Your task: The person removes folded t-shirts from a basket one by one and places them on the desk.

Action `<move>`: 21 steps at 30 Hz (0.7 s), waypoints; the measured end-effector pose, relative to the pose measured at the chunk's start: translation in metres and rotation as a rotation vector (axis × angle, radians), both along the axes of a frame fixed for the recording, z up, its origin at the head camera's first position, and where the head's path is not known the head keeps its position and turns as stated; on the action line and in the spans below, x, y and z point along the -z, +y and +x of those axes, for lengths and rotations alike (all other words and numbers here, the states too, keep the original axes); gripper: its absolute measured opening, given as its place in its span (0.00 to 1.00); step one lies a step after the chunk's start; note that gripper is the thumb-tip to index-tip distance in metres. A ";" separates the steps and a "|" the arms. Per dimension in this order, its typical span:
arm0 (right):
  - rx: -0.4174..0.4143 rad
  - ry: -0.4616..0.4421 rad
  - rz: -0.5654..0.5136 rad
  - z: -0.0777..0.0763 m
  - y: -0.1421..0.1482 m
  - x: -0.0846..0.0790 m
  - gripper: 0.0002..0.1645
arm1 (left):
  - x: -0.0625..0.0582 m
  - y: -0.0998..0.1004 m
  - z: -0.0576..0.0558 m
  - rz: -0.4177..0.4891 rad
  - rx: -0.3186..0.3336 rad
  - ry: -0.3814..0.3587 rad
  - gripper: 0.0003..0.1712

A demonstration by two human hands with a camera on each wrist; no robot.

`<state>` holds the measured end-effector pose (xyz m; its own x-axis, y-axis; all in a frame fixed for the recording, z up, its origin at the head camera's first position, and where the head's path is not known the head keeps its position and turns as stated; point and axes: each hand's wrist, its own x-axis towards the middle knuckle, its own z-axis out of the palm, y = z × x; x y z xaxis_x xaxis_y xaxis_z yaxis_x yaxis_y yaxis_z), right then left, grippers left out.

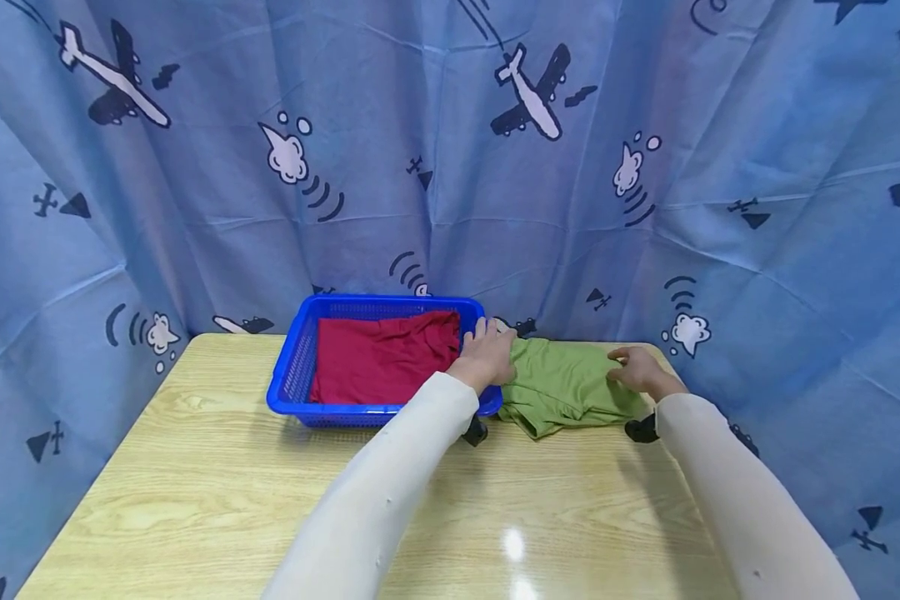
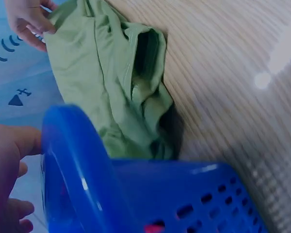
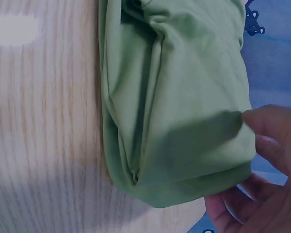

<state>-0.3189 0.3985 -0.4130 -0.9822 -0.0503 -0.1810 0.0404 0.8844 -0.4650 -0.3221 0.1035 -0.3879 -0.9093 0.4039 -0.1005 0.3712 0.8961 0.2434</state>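
A folded green garment [image 1: 566, 383] lies on the table, its near edge loose and rumpled beside the basket. At its far right end my right hand [image 1: 641, 373] holds the edge, with one fingertip on top and others curled round the end in the right wrist view. My left hand [image 1: 487, 357] is over the right rim of a blue plastic basket [image 1: 288, 392], fingers spread. In the left wrist view one of its fingertips touches or nearly touches the basket's rim [image 2: 72, 145]. Inside the basket lies a folded red garment [image 1: 382, 358].
Wood-grain table [image 1: 195, 483] surface stretches in front of the basket and garment. A blue curtain [image 1: 390, 183] with airplane prints hangs close behind the table's back edge and along both sides.
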 end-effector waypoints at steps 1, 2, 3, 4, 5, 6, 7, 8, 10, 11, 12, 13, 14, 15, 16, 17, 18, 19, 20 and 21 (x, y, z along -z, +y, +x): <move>-0.004 -0.001 0.005 0.001 -0.001 -0.001 0.32 | 0.000 -0.001 -0.001 -0.013 0.001 0.009 0.39; 0.001 -0.006 0.007 0.002 -0.003 -0.003 0.32 | 0.000 -0.002 -0.002 -0.019 0.004 0.023 0.39; 0.004 -0.009 0.010 0.002 -0.004 -0.005 0.32 | -0.001 -0.003 -0.003 -0.021 0.008 0.030 0.39; 0.009 -0.016 0.012 0.002 -0.005 -0.006 0.33 | -0.001 -0.004 -0.003 -0.025 0.013 0.032 0.40; 0.015 -0.027 0.012 0.002 -0.006 -0.007 0.33 | -0.002 -0.005 -0.004 -0.024 0.018 0.036 0.39; 0.022 -0.038 0.011 0.002 -0.007 -0.008 0.34 | -0.002 -0.006 -0.004 -0.022 0.024 0.039 0.39; 0.025 -0.042 0.016 0.001 -0.009 -0.010 0.34 | -0.004 -0.008 -0.004 -0.020 0.027 0.044 0.39; 0.023 -0.043 0.020 -0.001 -0.010 -0.010 0.34 | -0.006 -0.010 -0.004 -0.016 0.030 0.056 0.38; 0.013 -0.026 0.033 -0.003 -0.012 -0.012 0.34 | -0.009 -0.014 -0.003 -0.011 0.034 0.073 0.36; 0.006 -0.014 0.037 -0.004 -0.013 -0.013 0.34 | -0.010 -0.016 -0.002 -0.006 0.037 0.082 0.35; 0.001 -0.002 0.041 -0.004 -0.015 -0.013 0.34 | -0.011 -0.018 -0.001 -0.002 0.041 0.089 0.35; -0.006 0.011 0.046 -0.004 -0.016 -0.014 0.34 | -0.012 -0.020 0.000 0.002 0.045 0.094 0.35; -0.011 0.020 0.045 -0.003 -0.017 -0.015 0.34 | -0.012 -0.023 0.001 0.007 0.049 0.099 0.34; -0.016 0.031 0.043 -0.001 -0.019 -0.016 0.34 | -0.013 -0.026 0.003 0.015 0.054 0.098 0.34; -0.022 0.036 0.037 0.000 -0.020 -0.018 0.34 | -0.013 -0.029 0.005 0.020 0.057 0.098 0.34; -0.029 0.045 0.034 0.001 -0.022 -0.019 0.33 | -0.013 -0.032 0.007 0.026 0.060 0.100 0.34; -0.037 0.054 0.030 0.002 -0.024 -0.020 0.33 | -0.012 -0.035 0.008 0.031 0.060 0.101 0.34; -0.046 0.063 0.024 0.002 -0.026 -0.020 0.33 | -0.012 -0.039 0.008 0.037 0.059 0.101 0.34; -0.054 0.069 0.016 0.003 -0.028 -0.022 0.32 | -0.012 -0.043 0.009 0.043 0.057 0.103 0.34; -0.065 0.079 0.010 0.004 -0.031 -0.023 0.32 | -0.012 -0.047 0.010 0.051 0.053 0.104 0.34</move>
